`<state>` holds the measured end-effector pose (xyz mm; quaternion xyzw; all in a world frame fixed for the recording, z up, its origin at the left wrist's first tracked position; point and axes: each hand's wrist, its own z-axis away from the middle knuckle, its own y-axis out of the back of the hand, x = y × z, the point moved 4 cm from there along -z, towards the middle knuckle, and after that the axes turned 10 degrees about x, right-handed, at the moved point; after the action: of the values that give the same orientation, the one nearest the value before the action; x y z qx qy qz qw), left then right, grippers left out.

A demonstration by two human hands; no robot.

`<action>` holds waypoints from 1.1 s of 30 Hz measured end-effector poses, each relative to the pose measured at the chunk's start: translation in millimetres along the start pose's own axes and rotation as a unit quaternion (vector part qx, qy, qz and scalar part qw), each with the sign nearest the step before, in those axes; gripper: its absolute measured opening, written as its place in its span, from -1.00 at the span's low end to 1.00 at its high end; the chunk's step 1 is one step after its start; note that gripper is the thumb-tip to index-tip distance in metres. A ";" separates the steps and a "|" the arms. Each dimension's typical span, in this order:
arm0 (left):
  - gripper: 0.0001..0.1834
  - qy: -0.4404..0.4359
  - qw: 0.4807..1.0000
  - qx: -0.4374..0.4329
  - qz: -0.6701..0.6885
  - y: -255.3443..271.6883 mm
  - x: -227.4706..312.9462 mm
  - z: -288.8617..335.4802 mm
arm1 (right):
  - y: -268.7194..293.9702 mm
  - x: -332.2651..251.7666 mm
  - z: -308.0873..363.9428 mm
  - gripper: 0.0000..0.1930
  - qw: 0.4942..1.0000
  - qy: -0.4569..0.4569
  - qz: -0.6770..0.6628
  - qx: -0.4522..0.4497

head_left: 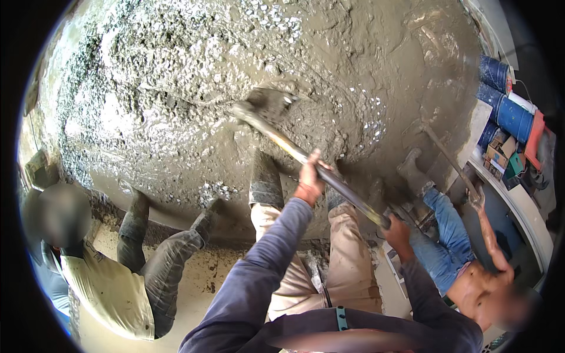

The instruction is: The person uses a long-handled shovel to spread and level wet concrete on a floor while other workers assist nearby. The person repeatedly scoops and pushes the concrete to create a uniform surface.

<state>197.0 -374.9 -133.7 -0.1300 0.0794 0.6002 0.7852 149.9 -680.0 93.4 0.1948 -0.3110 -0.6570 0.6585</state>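
Both my hands are closed round the long handle of a hoe point(347, 189). My left hand point(310, 178) grips it partway along, and my right hand point(398, 234) holds it close to its near right end. From there the handle slants up and left to the mud-coated hoe blade point(272, 105), which rests in the wet grey concrete mix point(329, 76). The blade's lower edge is sunk in the mix, so its full outline is hidden. Pale stones show through the mix left of the blade.
My booted legs stand at the mix's near edge. A person in a yellow shirt point(109, 288) is at left. At right, a shirtless person in jeans point(453, 235) holds another long-handled tool point(450, 157). Blue drums point(515, 119) and a cardboard box point(496, 157) sit at far right.
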 end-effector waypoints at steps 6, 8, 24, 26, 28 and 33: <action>-0.63 -0.260 0.965 0.020 -0.003 -18.3 300.8 71.3 | 27.1 -293.6 -98.2 -0.60 0.976 0.183 -0.113 0.027; -0.67 -0.372 0.927 0.016 -0.055 -20.2 407.6 112.7 | 25.6 -395.1 -119.5 -0.62 0.964 0.213 -0.159 0.015; -0.35 -0.465 0.598 0.410 -0.508 142.7 740.6 171.4 | 1.7 -848.9 -114.2 -0.61 0.849 0.352 -0.331 -0.214; -0.54 -0.449 0.575 0.431 -0.531 148.5 705.7 168.3 | -8.7 -800.4 -103.3 -0.56 0.838 0.278 -0.358 -0.303; -0.57 -0.446 0.543 0.446 -0.555 143.4 661.3 175.1 | -6.6 -750.5 -90.2 -0.55 0.846 0.260 -0.326 -0.331; -0.62 -0.412 0.694 0.361 -0.468 125.3 517.1 169.6 | 22.0 -585.0 -49.8 -0.63 0.893 0.321 -0.247 -0.194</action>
<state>209.0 183.4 -130.9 0.4033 -0.1133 0.0739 0.9050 232.7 -109.2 -18.2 0.3343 0.1096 -0.7475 0.5634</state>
